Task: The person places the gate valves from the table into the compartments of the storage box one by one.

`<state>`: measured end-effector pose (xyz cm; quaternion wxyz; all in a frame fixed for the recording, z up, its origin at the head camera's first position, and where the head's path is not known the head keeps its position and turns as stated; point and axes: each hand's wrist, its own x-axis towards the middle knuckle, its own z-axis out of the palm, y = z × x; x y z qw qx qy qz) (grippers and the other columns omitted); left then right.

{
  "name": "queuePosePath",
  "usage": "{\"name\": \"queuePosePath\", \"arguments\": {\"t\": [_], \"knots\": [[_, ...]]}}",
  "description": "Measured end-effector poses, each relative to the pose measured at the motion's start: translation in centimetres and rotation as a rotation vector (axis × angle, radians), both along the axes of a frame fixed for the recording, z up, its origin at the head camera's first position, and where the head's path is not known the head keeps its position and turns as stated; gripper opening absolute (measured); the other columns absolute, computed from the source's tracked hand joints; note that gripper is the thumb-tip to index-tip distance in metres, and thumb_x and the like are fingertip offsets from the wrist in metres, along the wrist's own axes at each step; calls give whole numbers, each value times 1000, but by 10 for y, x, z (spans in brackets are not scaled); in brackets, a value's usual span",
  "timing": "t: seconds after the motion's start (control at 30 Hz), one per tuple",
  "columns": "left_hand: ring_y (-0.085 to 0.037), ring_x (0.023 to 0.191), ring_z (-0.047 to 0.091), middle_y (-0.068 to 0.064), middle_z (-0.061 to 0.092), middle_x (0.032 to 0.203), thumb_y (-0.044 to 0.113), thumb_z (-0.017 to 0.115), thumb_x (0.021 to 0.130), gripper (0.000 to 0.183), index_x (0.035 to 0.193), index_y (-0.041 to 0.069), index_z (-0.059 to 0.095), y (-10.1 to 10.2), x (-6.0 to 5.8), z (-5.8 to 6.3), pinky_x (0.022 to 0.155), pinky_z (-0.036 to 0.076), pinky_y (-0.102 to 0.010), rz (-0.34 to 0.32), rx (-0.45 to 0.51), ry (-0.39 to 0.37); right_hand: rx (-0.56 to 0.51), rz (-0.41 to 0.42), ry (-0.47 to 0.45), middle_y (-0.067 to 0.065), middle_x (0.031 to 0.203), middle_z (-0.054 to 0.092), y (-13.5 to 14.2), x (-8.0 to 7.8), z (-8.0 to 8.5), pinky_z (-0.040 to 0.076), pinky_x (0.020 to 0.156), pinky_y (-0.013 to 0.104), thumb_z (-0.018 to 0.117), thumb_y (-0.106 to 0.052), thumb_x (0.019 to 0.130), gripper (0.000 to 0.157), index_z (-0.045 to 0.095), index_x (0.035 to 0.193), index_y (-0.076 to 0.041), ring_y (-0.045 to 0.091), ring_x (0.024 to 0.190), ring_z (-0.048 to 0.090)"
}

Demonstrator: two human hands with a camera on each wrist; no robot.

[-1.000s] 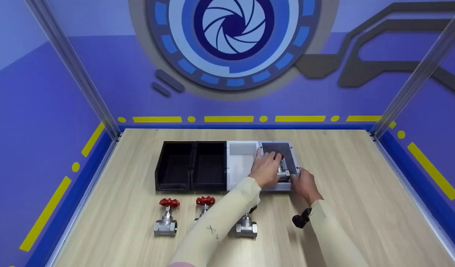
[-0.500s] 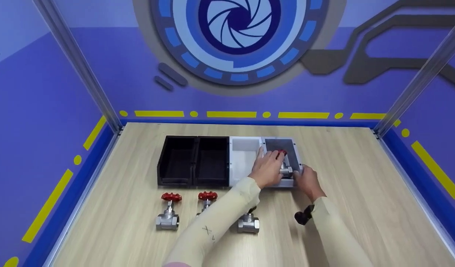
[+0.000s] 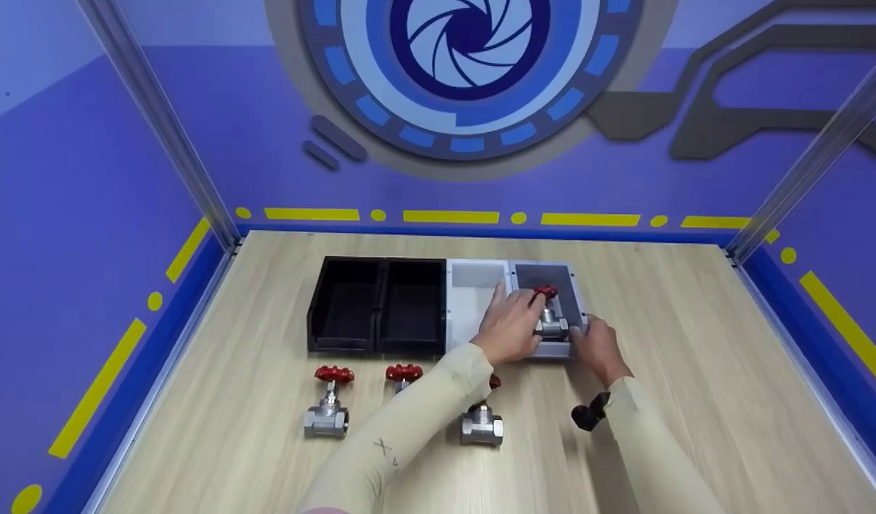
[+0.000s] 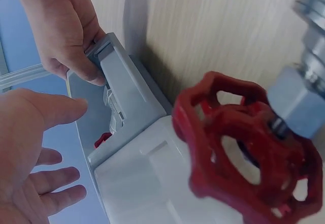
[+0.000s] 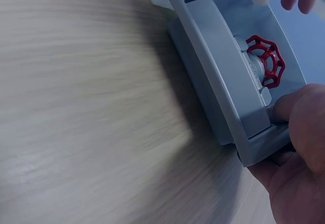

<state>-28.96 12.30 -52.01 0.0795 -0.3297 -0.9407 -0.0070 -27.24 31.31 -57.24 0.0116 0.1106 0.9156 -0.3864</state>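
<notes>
A gate valve with a red handwheel [image 3: 546, 291] lies inside the grey bin [image 3: 554, 350], the rightmost of the row. My left hand [image 3: 510, 327] is over that bin's left side. In the left wrist view the fingers of this left hand [image 4: 30, 148] are spread and hold nothing, apart from the valve. My right hand [image 3: 600, 348] grips the front right corner of the grey bin. The right wrist view shows the right thumb [image 5: 294, 104] inside the rim, with fingers underneath. There the valve's red handwheel [image 5: 269, 61] points toward the bin's back.
Left of the grey bin stand a white bin [image 3: 473, 300] and two black bins [image 3: 375, 343]. In front of the row, valves stand on the wooden table [image 3: 216, 400]: one at left [image 3: 328, 421], one partly behind my left sleeve [image 3: 403, 373], one at right [image 3: 482, 428].
My left hand has drawn slightly left, away from the valve, showing more of its handwheel. My right hand keeps its grip on the bin. The head view has tilted a little downward.
</notes>
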Motion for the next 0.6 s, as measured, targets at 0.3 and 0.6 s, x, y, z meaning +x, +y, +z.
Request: {"name": "queuePosePath", "arguments": {"t": [0.3, 0.6], "knots": [[-19, 123, 54, 0, 56, 133, 46, 66, 84, 63, 137, 19, 45, -6, 1, 5, 118, 24, -53, -4, -8, 6, 10, 1, 53, 16, 88, 62, 3, -1, -1, 43, 67, 29, 49, -7, 95, 22, 59, 105, 10, 24, 80, 56], [-19, 130, 50, -2, 51, 142, 47, 64, 86, 68, 144, 17, 42, -14, 6, 6, 119, 22, -51, -10, -21, 10, -6, -4, 27, 21, 100, 64, 1, 0, -2, 47, 77, 36, 47, -8, 96, 27, 58, 113, 10, 24, 88, 56]]}}
